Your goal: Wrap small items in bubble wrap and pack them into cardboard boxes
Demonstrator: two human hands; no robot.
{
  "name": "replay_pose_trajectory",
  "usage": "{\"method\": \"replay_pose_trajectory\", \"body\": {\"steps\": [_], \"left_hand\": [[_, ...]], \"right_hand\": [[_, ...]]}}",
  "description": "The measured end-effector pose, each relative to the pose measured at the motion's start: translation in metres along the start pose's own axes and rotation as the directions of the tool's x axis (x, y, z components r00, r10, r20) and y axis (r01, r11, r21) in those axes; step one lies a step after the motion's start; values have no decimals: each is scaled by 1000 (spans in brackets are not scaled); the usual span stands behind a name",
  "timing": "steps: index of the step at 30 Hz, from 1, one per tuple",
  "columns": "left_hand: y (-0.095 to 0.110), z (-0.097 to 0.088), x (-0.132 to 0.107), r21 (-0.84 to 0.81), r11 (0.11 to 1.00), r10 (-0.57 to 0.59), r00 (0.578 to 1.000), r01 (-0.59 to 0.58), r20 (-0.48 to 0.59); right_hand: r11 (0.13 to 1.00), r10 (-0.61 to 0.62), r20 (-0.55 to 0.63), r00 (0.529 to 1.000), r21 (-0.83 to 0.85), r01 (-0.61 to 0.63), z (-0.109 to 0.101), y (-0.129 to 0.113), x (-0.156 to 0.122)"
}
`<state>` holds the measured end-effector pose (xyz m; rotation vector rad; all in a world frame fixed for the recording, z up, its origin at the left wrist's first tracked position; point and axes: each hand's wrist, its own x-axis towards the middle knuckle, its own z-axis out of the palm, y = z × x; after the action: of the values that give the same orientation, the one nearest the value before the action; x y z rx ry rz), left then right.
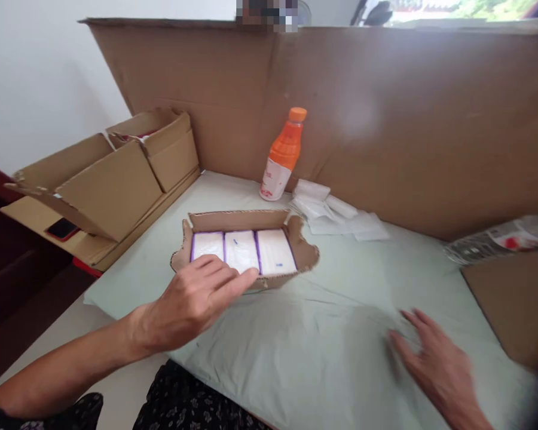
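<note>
A small open cardboard box point(305, 254) sits on a pale green cloth point(296, 346) and holds three white packets with purple edges point(273, 251). My left hand point(197, 298) reaches over the box's near edge, fingers stretched out and together, holding nothing. My right hand point(434, 358) lies low on the cloth at the lower right, fingers spread, slightly blurred, and holds nothing.
An orange bottle point(283, 155) stands behind the box. White packets point(332, 212) lie loose beside it. A tall cardboard wall point(385, 107) runs across the back. A larger open carton point(116, 179) sits at the left with a dark phone point(61, 229) on its flap. A wrapped bundle point(502, 239) lies at the right.
</note>
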<state>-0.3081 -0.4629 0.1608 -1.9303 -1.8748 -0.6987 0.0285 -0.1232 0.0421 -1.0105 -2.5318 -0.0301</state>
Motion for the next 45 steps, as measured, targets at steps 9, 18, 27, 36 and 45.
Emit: {"method": "replay_pose_trajectory", "body": {"steps": [9, 18, 27, 36, 45], "left_hand": [[-4, 94, -78, -395, 625, -764, 633, 674, -128], [-36, 181, -15, -578, 355, -842, 520, 735, 144], [-50, 217, -13, -661, 284, -843, 510, 695, 174], [-51, 218, -21, -644, 186, -880, 417, 742, 227], [-51, 218, -16, -650, 223, -865, 456, 726, 212]], "right_hand": [[830, -264, 194, 945, 545, 120, 35, -114, -43], [697, -53, 239, 970, 704, -136, 63, -126, 24], [847, -35, 151, 988, 530, -51, 68, -37, 101], [965, 32, 30, 999, 259, -38, 131, -1, 266], [531, 545, -209, 812, 836, -141, 72, 22, 233]]}}
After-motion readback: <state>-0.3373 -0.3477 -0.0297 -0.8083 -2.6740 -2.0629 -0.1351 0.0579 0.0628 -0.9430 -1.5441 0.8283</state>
